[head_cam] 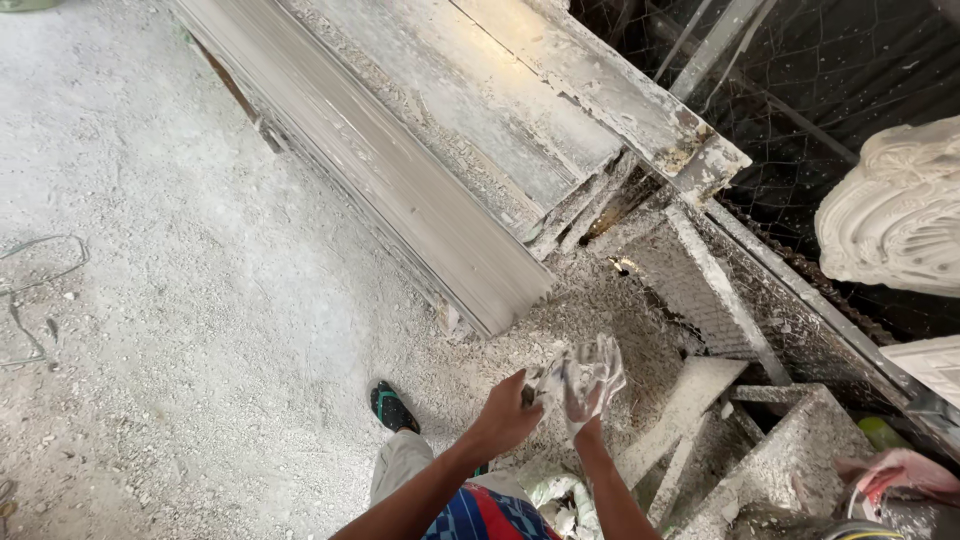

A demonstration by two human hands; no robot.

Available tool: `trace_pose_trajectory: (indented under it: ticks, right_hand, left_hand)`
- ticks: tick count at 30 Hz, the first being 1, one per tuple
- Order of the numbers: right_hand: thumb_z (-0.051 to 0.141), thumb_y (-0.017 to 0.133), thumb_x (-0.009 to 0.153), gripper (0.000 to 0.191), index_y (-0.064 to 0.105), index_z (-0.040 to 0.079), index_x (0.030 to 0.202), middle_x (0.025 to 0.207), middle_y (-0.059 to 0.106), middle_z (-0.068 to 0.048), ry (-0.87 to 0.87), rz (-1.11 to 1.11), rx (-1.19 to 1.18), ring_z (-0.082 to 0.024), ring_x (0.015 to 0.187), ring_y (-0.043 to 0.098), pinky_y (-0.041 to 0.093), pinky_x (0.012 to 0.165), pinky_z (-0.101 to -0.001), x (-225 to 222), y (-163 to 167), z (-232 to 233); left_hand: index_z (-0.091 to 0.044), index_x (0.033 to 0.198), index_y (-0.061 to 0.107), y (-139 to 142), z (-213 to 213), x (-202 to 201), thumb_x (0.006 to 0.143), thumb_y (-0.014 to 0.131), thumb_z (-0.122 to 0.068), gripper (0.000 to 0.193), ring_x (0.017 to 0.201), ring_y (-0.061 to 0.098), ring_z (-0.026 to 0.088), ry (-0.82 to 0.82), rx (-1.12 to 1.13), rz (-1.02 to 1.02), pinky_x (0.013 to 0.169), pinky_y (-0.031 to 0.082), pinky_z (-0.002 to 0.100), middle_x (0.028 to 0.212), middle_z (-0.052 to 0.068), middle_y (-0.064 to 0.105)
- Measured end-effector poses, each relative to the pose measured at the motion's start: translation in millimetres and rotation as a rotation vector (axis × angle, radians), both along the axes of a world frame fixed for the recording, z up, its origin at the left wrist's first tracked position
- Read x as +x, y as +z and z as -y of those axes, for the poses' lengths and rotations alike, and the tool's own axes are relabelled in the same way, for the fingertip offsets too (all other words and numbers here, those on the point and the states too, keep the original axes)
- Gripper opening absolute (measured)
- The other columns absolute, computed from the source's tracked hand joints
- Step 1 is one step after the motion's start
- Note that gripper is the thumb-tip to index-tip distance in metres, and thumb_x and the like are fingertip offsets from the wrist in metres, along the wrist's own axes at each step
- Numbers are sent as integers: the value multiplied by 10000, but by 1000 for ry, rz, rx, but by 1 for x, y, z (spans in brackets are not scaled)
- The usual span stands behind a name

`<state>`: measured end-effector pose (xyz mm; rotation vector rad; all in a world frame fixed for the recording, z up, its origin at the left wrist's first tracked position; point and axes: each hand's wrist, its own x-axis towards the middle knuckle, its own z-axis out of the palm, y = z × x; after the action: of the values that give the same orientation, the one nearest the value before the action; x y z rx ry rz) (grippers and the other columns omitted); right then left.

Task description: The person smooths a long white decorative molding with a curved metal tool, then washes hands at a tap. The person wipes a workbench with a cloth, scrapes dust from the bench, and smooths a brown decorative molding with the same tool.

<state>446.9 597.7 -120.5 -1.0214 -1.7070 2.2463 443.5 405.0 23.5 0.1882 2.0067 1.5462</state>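
Observation:
My right hand point(592, 388) is raised with its fingers spread, inside a thin clear glove point(604, 362) smeared with white plaster. My left hand point(503, 418) is bare and sits just left of it, with the fingers pinched on the glove's crumpled edge point(548, 382) near the right palm. Both hands hover above a plaster-crusted frame and rubble, below the end of a long grey moulding point(420, 200).
White plaster crumbs cover the floor point(180, 330). A bent wire point(40, 265) lies at the left. My foot in a dark sandal point(392, 408) stands below the moulding's end. An ornate white plaster casting point(895, 210) and wire mesh point(800, 90) are at the right, and a pink cloth point(900, 470) at the bottom right.

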Motion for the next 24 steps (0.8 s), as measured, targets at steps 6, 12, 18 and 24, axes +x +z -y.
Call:
trace_pose_trajectory:
  ticks: [6, 12, 18, 24]
  right_hand:
    - [422, 650, 978, 448, 631, 63, 1247, 1263, 634, -110, -11, -389, -306, -187, 1018, 656, 590, 925, -298, -32, 27, -36]
    - [450, 649, 984, 473, 628, 85, 1285, 1209, 690, -67, 298, -1073, -55, -149, 968, 683, 607, 877, -273, -41, 71, -98]
    - [338, 562, 1082, 452, 530, 41, 1422, 1406, 568, -119, 23, -522, 197, -220, 1183, 603, 562, 976, -322, -19, 78, -98]
    - [227, 518, 1132, 470, 462, 6, 1543, 1550, 498, -134, -191, -454, -265, -235, 1337, 536, 505, 1055, -339, 59, 59, -90]
  left_hand:
    - [86, 1325, 491, 3, 42, 15, 942, 625, -102, 447, 603, 558, 150, 59, -52, 52, 511, 443, 320, 783, 111, 661]
    - [83, 1287, 533, -5, 81, 38, 909, 654, -97, 436, 611, 564, 169, 157, -144, 67, 521, 450, 335, 794, 109, 673]
    - [107, 1216, 561, 8, 114, 55, 904, 649, -86, 377, 640, 555, 171, 260, -86, 44, 576, 470, 348, 784, 119, 654]
    - [140, 1300, 510, 4, 134, 65, 902, 643, -92, 479, 670, 568, 161, 159, -67, 14, 583, 476, 342, 801, 104, 656]
